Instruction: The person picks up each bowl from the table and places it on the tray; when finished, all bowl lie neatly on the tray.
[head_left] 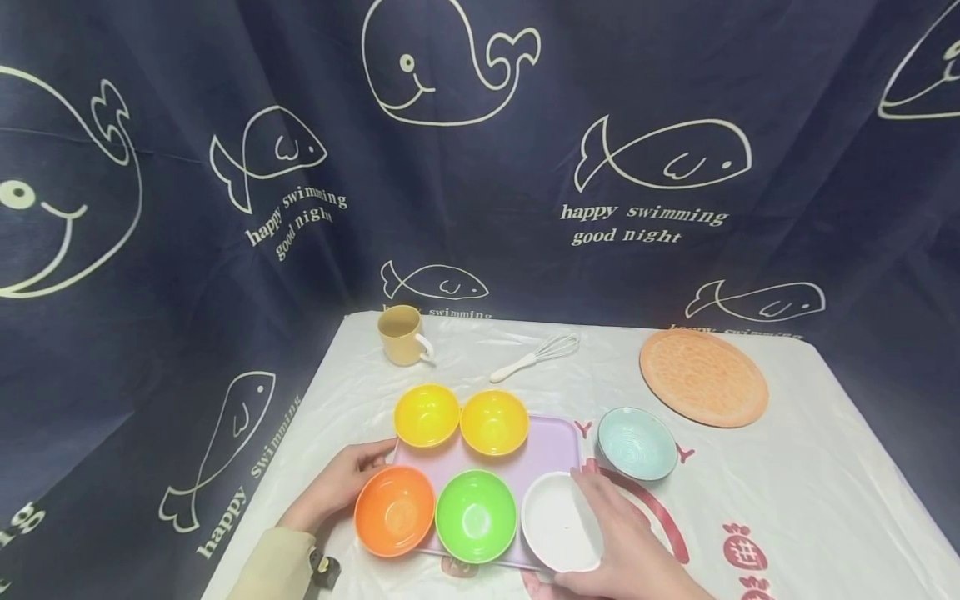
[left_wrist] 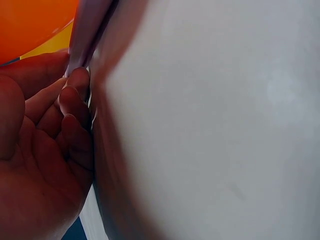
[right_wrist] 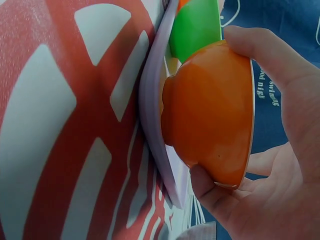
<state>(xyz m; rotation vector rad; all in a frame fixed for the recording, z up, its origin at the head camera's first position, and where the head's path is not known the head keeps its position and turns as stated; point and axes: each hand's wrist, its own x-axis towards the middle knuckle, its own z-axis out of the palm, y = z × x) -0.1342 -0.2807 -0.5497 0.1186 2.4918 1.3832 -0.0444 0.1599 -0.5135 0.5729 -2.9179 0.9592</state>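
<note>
A light purple tray (head_left: 551,446) lies on the table with several bowls on it. My left hand (head_left: 341,486) holds the tray's left edge, its curled fingertips (left_wrist: 76,107) against the rim in the left wrist view. My right hand (head_left: 626,533) grips a bowl (head_left: 558,521) at the tray's near right corner; it is white inside and orange outside (right_wrist: 215,115). Beside it on the tray stand a green bowl (head_left: 476,517) and an orange bowl (head_left: 395,510). Two yellow bowls (head_left: 426,417) (head_left: 495,423) make up the far row.
Right of the tray sits a pale blue bowl (head_left: 637,443). Farther back are a tan mug (head_left: 401,335) with a white handle, a whisk (head_left: 536,357) and a round orange-brown mat (head_left: 703,377). A dark blue curtain (head_left: 510,192) hangs behind the white-covered table (head_left: 810,467).
</note>
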